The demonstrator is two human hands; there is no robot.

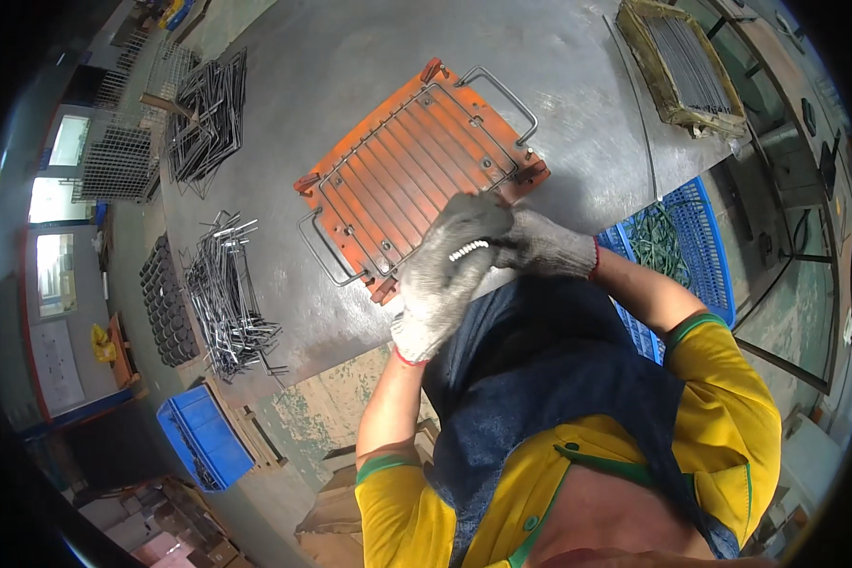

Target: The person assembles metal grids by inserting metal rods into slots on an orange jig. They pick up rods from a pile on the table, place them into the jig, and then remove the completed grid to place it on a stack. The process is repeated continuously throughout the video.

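Metal bench (577,66): bent wires (227,303) at left edge, rod tray (645,62) at far right corner. Left hand (448,257) and right hand (542,242) meet, grip unclear, partly hiding the orange board (331,217) near the front edge.

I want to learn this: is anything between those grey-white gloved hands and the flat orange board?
Nothing visible. The left hand in a grey-white knitted glove overlaps the near edge of the flat orange board bearing a metal wire grid; the similarly gloved right hand is close beside the left. Whether either touches the board is hidden.
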